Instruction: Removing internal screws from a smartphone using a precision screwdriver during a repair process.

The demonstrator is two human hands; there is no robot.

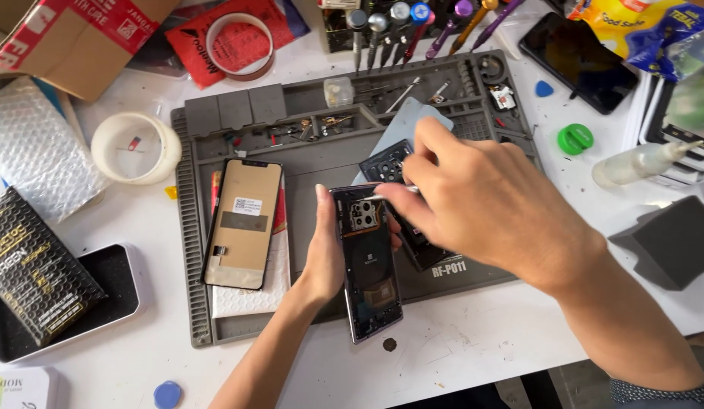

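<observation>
My left hand (322,254) grips an opened dark phone body (371,280) by its left edge, holding it above the grey repair mat (322,163). The phone's camera module faces up near its top. My right hand (484,204) pinches thin metal tweezers (390,194), whose tip rests at the camera area of the phone. Under my right hand lies a dark back cover (386,163) with camera cut-outs, partly hidden. A loose phone screen (244,223) lies face down on the mat to the left, on a white padded pouch (250,295).
Screwdrivers (413,23) stand in a rack at the back. A tape roll (136,148), bubble wrap (34,148), cardboard box (71,38), black boxes (34,265), green cap (575,138), squeeze bottle (640,163), black phone (575,60) and grey foam block (670,238) surround the mat.
</observation>
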